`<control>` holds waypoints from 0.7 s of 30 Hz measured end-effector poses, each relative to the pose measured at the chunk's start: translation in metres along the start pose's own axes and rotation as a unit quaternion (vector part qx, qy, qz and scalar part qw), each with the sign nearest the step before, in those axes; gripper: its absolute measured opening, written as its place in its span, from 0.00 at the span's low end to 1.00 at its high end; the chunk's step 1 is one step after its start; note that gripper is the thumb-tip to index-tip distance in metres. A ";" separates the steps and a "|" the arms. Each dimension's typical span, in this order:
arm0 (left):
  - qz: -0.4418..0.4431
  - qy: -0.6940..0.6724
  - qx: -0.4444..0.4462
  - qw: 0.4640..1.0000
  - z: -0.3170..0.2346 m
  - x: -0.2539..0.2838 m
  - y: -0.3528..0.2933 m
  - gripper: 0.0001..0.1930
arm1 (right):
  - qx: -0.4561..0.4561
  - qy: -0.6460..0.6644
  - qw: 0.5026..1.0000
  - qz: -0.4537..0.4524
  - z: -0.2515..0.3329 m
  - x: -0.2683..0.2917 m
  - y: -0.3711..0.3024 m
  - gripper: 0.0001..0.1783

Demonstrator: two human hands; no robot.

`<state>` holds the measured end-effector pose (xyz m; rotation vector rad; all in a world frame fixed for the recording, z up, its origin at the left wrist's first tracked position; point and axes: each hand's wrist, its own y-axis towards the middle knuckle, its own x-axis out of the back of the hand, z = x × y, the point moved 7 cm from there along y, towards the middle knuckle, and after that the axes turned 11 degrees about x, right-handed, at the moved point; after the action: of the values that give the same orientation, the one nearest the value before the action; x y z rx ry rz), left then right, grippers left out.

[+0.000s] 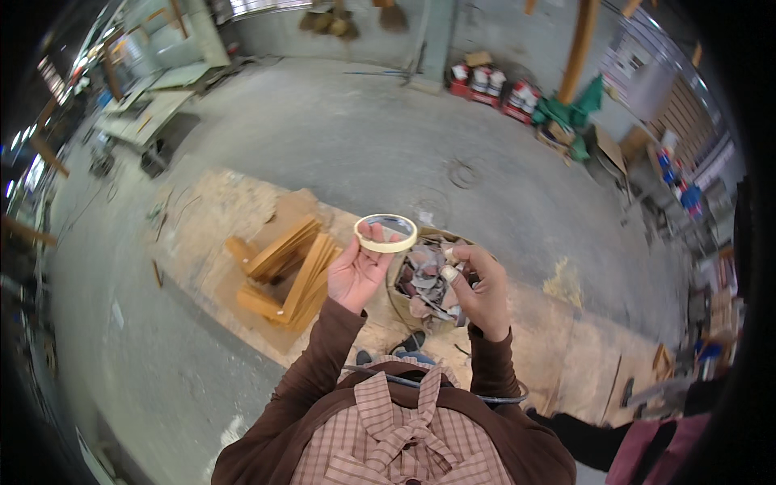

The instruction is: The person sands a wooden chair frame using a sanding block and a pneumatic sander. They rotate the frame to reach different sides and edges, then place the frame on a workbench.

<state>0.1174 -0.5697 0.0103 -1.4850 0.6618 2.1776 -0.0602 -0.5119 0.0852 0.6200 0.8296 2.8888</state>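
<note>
1. The left hand (357, 276) grips a cream tape roll (391, 249) between thumb and fingers, some fingers showing through the ring. The right hand (482, 295) is apart from it, thumb and forefinger bent toward each other; whether they pinch anything, I cannot tell.
2. The roll is in the air, near the rim of a bin (394, 297) full of crumpled scraps (427, 271). If the left fingers loosen, it could drop among them and pick up dust or fragments on its sticky side.
3. The band looks thin, so a hard squeeze might bend it out of round.
4. The right thumb and forefinger carry pale patches at the tips, perhaps wraps or bits of tape. If they are tape, they could cling to the skin and make picking at the roll clumsy.
5. Stacked wooden pieces (303, 279) lie to the left on a pale board (202, 234). A careless step could knock them, since a shoe (411, 343) shows close beside the bin.
</note>
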 end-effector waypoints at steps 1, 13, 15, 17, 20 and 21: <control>0.013 0.018 -0.013 1.000 0.000 -0.012 -0.008 0.14 | 0.035 -0.003 0.999 0.004 0.011 -0.012 0.005 0.16; -0.050 0.830 -0.166 0.531 0.009 -0.070 -0.074 0.12 | 0.134 -0.009 0.990 0.049 0.073 -0.066 0.016 0.14; -0.033 0.882 -0.197 0.428 0.007 -0.073 -0.081 0.12 | 0.153 -0.004 0.986 0.065 0.079 -0.074 0.020 0.16; -0.020 0.910 -0.224 0.349 0.004 -0.072 -0.087 0.12 | 0.158 0.018 0.985 0.074 0.082 -0.080 0.023 0.17; -0.017 0.918 -0.261 0.299 -0.001 -0.064 -0.097 0.13 | 0.201 0.010 0.977 0.065 0.092 -0.086 0.026 0.18; -0.017 0.912 -0.276 0.302 -0.001 -0.062 -0.099 0.14 | 0.230 0.007 0.972 0.057 0.097 -0.090 0.029 0.19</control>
<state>0.1975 -0.4957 0.0531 -3.6505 0.1504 -0.7325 0.0623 -0.5043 0.1430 0.7006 1.5335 2.8084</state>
